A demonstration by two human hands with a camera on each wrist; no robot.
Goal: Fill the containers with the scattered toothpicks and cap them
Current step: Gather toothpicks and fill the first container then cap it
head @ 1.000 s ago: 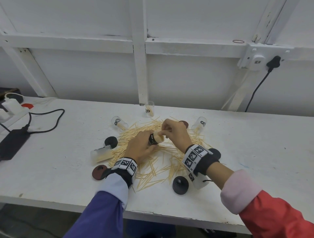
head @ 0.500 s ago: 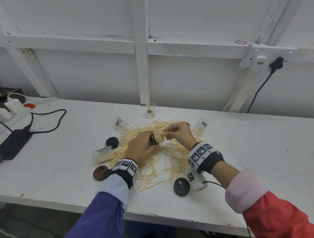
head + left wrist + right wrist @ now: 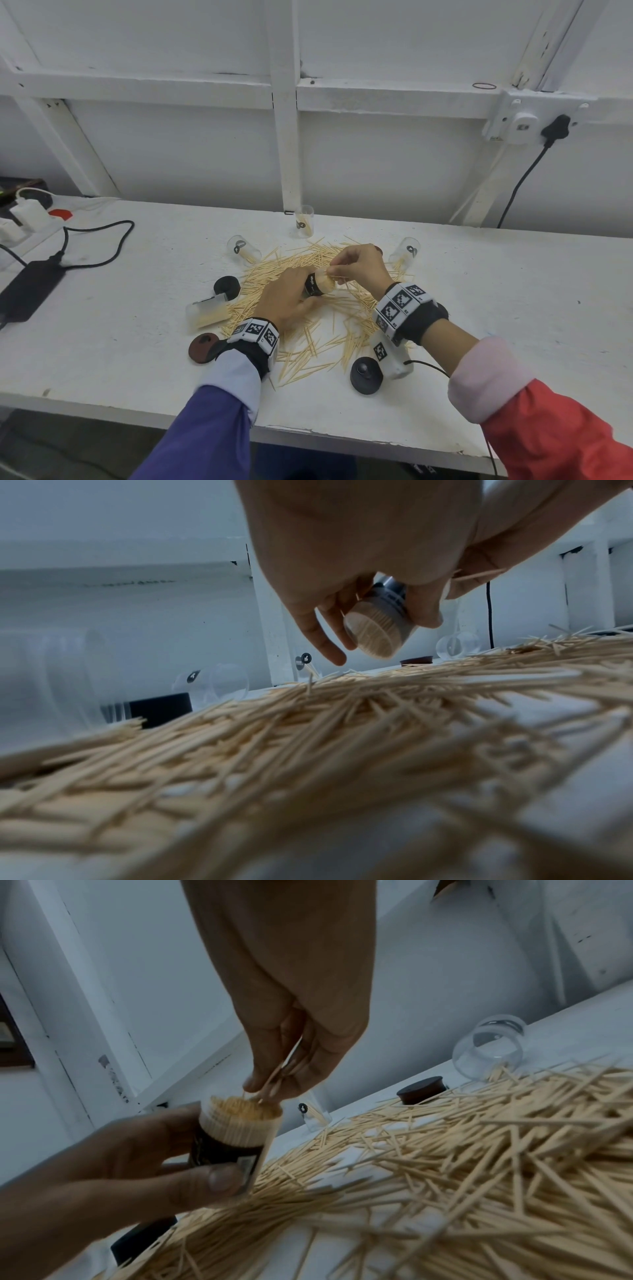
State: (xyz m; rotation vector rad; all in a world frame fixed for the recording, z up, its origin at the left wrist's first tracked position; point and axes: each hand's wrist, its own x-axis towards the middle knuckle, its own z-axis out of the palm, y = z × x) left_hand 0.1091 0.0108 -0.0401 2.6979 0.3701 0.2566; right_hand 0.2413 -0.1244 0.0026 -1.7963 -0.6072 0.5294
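My left hand (image 3: 291, 298) grips a clear container (image 3: 319, 283) with a dark label, tilted above the pile and packed with toothpicks (image 3: 240, 1115). My right hand (image 3: 356, 265) pinches a few toothpicks (image 3: 277, 1074) at the container's open mouth. In the left wrist view the container (image 3: 377, 626) shows its packed bottom between my fingers. Scattered toothpicks (image 3: 308, 329) cover the white table (image 3: 137, 342) under both hands. Other clear containers lie around: one on its side at far left (image 3: 241, 250), one upright at the back (image 3: 304, 221), one at far right (image 3: 404, 253), one at left (image 3: 207, 308).
Black caps sit at left (image 3: 226, 287) and near front (image 3: 365, 370); a brown cap (image 3: 202, 346) lies by my left wrist, another brown cap (image 3: 423, 1093) behind the pile. A black power adapter (image 3: 29, 291) and cables lie far left. The wall stands close behind the table.
My right hand has shifted slightly along the container's mouth, still working toothpicks in. My left hand keeps holding the container in about the same place.
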